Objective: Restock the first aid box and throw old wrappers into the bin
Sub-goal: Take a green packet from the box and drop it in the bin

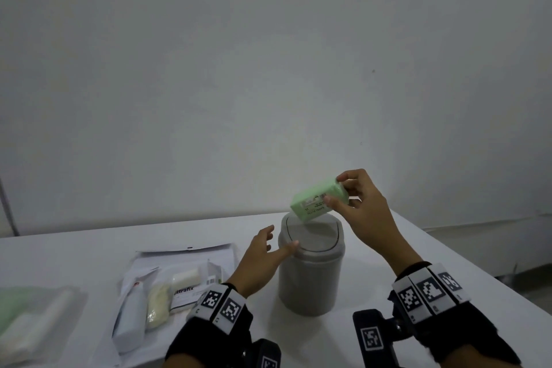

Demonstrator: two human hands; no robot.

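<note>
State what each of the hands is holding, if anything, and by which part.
The right hand pinches a green packet by its right end, above the bin. The left hand holds nothing; its thumb touches the bin's lid.

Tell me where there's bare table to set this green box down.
Bare table lies right of the bin, under the right hand holding the green box, and behind the bin. Left of the left hand is crowded with first aid supplies.
</note>
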